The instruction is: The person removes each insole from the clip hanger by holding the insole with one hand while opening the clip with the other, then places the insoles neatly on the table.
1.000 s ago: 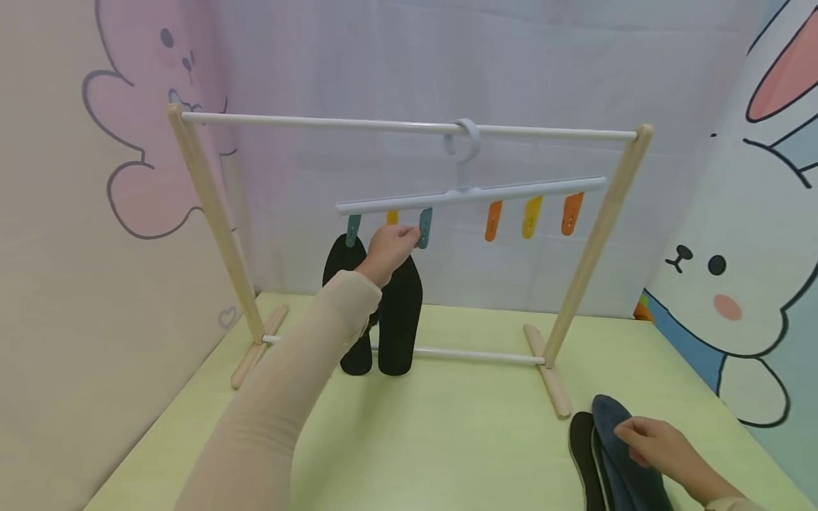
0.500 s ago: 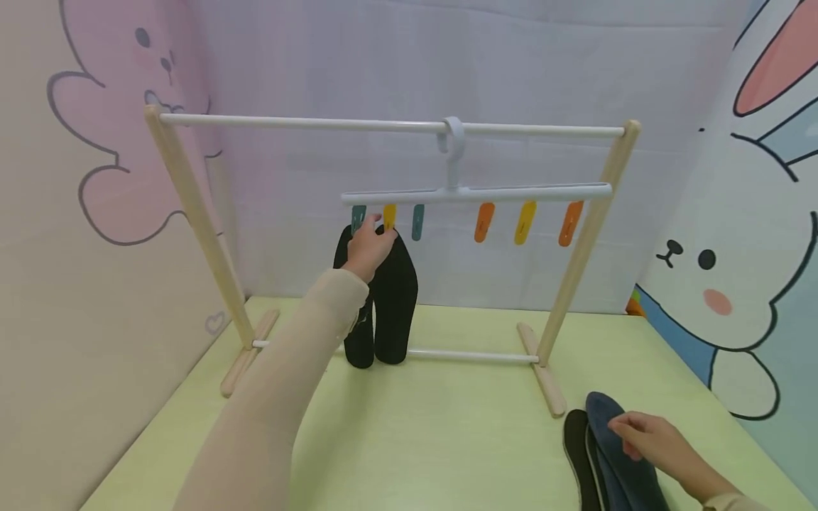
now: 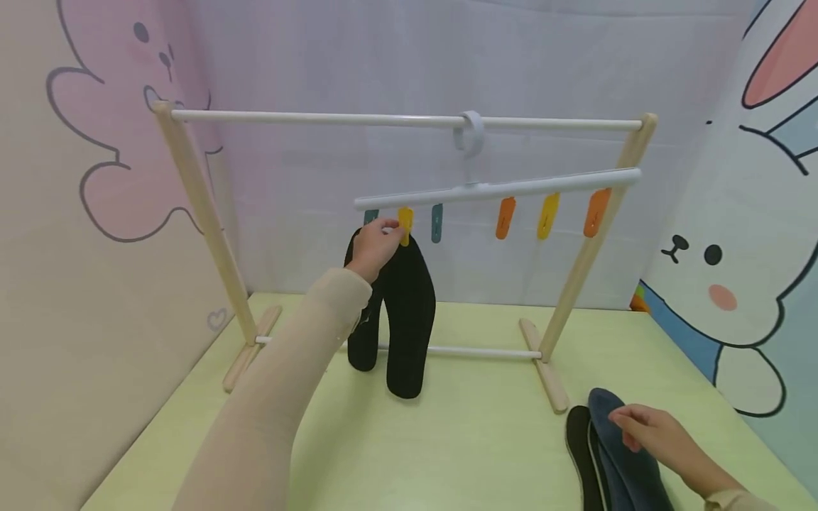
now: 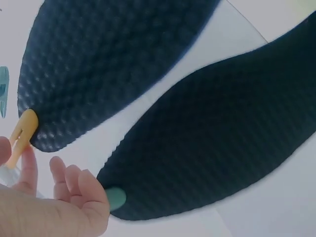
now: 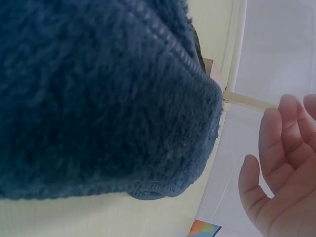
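My left hand [image 3: 375, 250] pinches a yellow clip [image 3: 405, 226] under the white hanger bar [image 3: 498, 190]. In the left wrist view, thumb and index finger lie on either side of that yellow clip [image 4: 25, 126], which bites the end of a textured black insole [image 4: 113, 64]. A second black insole [image 4: 217, 133] hangs beside it from a teal clip [image 4: 116, 198]. My right hand [image 3: 658, 434], fingers loosely curled and holding nothing, is over a blue fleecy insole [image 3: 623, 451] at front right. The right wrist view shows it apart from the blue fleece [image 5: 98, 98].
The hanger hooks onto the top rod [image 3: 319, 118] of a wooden rack [image 3: 204, 220]. Along the bar hang another teal clip [image 3: 437, 223], orange clips [image 3: 505, 218] and a second yellow clip [image 3: 547, 216]. Black insoles [image 3: 580, 447] lie beside the blue one on the table [image 3: 486, 440].
My left hand has moved from the inner teal clip to the yellow clip. The bar has levelled and tilted again, and the right black insole's lower end has swung nearer. The right hand stays put.
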`<action>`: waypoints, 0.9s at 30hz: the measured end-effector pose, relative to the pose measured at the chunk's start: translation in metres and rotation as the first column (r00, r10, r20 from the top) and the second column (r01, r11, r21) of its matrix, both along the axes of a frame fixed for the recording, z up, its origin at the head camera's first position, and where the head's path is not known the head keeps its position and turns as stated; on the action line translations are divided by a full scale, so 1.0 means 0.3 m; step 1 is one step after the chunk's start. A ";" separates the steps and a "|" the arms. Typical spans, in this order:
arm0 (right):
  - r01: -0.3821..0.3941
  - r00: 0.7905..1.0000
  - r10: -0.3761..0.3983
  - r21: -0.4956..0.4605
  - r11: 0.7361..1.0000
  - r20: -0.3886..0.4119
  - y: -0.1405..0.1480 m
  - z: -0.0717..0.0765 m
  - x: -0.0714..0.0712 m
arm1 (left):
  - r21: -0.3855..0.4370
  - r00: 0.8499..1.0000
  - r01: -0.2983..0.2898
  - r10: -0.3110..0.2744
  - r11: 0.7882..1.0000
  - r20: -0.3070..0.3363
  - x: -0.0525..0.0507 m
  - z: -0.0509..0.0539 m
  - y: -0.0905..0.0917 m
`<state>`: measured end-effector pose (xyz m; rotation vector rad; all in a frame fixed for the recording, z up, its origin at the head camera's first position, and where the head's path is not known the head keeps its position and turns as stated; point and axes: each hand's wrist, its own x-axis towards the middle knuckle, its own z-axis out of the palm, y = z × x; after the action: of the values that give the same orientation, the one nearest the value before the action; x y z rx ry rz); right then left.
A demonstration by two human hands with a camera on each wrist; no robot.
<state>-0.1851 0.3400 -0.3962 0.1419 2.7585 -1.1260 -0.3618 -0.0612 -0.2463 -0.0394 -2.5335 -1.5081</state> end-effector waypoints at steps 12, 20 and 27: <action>-0.026 0.999 0.026 -0.008 1.000 -0.020 -0.045 -0.007 -0.010 | 0.160 0.997 0.044 -0.033 0.986 -0.073 0.029 -0.007 0.004; -0.118 0.989 0.112 -0.068 0.991 -0.095 -0.101 -0.006 -0.015 | 0.224 0.995 0.063 -0.045 0.973 -0.084 0.045 0.006 -0.001; -0.206 0.973 0.190 -0.128 0.970 -0.128 -0.135 -0.015 -0.019 | 0.184 0.997 0.053 -0.042 0.982 -0.061 0.078 0.019 -0.001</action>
<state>-0.1909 0.2994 -0.4007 -0.2184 2.7026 -1.3041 -0.3384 -0.0615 -0.2406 -0.1152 -2.3531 -1.7290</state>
